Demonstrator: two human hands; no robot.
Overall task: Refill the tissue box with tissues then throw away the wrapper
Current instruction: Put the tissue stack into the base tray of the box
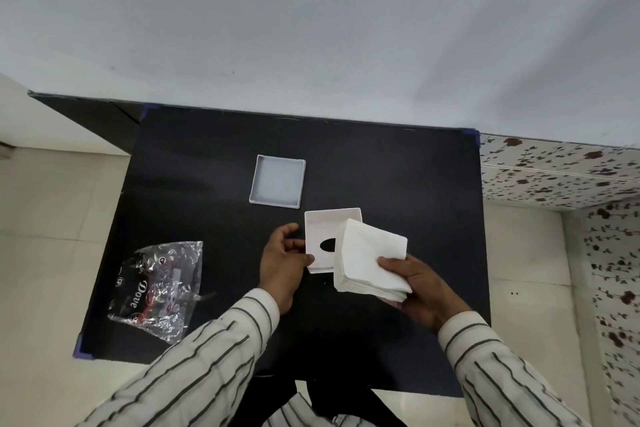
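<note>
Head view, left to right — crumpled clear Dove wrapper (157,286) on the black table (398,177); left hand (282,258) pinching the left edge of the inverted white tissue box (320,239); right hand (420,284) clamped on a tissue stack (367,256) overlapping the box's right side. Box base tray (277,182) lies beyond, apart.

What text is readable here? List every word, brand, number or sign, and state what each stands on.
"Dove": white lettering on the crinkled clear-and-black plastic wrapper lying on the black table.
Small round marks and a white patch on the same wrapper: too small and blurred to read.
White square tissue box parts and white tissue stack: no text visible.
</note>
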